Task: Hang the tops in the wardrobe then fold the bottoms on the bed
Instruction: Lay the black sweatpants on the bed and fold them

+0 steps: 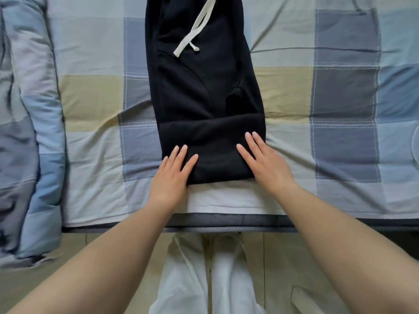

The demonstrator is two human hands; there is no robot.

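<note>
Black trousers (204, 91) with a white drawstring (195, 30) lie lengthwise on the bed, waist at the far end. Their near end is folded up into a thick band. My left hand (172, 175) lies flat on the band's near left corner, fingers straight. My right hand (263, 162) presses flat on the band's right side, fingers straight and pointing away from me. Neither hand holds the cloth.
The bed is covered by a checked sheet (344, 91) in blue, grey and yellow. A rumpled blue quilt (27, 132) is bunched along the left. The mattress edge (226, 220) runs across below my hands. A round pale object (416, 143) shows at the right edge.
</note>
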